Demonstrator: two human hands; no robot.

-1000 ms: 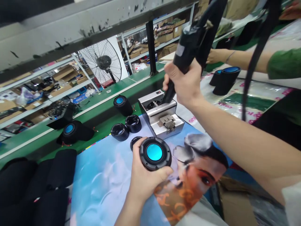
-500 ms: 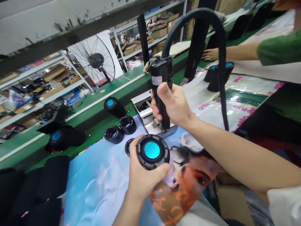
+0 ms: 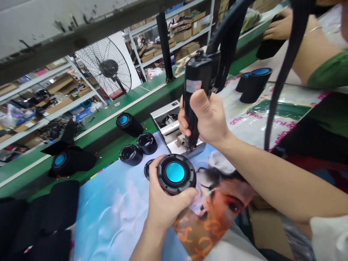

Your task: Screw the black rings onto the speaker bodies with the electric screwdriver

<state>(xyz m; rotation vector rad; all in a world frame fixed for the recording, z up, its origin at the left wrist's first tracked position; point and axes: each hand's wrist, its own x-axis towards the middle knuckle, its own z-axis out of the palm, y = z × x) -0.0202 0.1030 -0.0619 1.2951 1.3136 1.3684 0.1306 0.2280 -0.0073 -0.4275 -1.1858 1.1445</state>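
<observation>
- We see the left hand (image 3: pixel 163 203) clamped round a black speaker (image 3: pixel 176 174), held just above the printed sheet (image 3: pixel 114 214).
- The right hand (image 3: pixel 205 119) grips a screwdriver (image 3: pixel 194 98), its tip at the metal box (image 3: pixel 170 127).
- Open sheet lies left; two rings (image 3: pixel 138 148) sit near its far edge.

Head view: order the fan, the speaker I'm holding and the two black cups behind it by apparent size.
1. fan
2. speaker, in the left hand
3. left black cup and right black cup: alike, unranked
</observation>
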